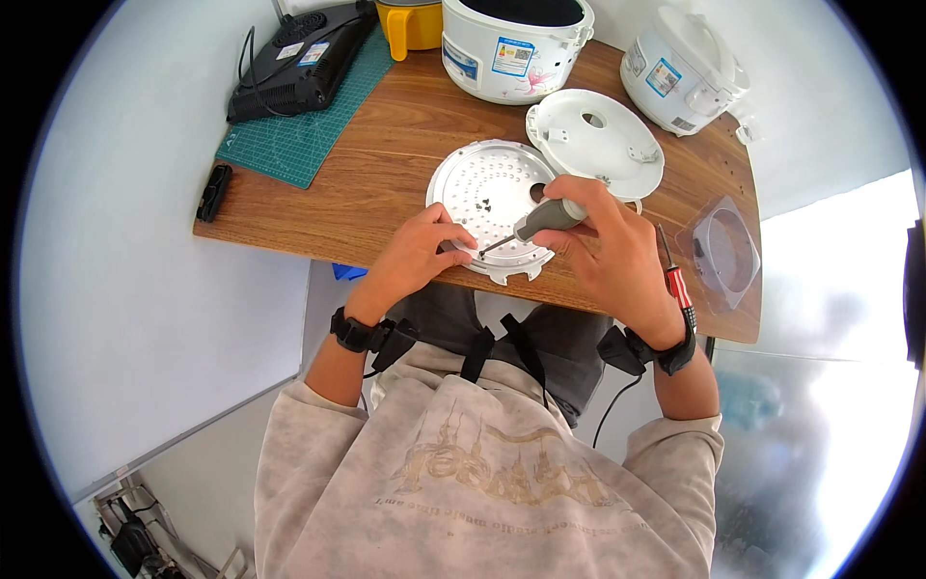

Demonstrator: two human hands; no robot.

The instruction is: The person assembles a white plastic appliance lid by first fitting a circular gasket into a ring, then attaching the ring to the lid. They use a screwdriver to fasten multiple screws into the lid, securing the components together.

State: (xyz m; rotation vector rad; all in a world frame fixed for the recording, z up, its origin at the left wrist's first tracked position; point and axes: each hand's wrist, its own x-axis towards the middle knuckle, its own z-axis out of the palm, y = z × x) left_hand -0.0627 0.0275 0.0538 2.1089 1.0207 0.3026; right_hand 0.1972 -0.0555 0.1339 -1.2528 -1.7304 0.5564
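Note:
A round, silvery lid plate (502, 174) with rows of small dimples lies at the table's front edge, its notched rim toward me. In my right hand (612, 246) is a screwdriver (548, 221) with a grey-green handle. It slants down to the left, and its tip meets a small dark screw (481, 255) near the plate's front rim. My left hand (422, 253) grips the plate's left front edge, thumb and forefinger bent close to that tip. Several loose dark screws (486, 206) lie at the plate's middle. Right of them is a round hole, partly behind my right hand.
Behind the plate lies a white lid shell (617, 145). Two white rice cookers (516, 58) (680, 72) stand farther back, beside a yellow pot (413, 27). A black appliance (304, 63) sits on a green cutting mat (280, 145). A red-handled tool (679, 288) and clear plastic tray (725, 256) are at right.

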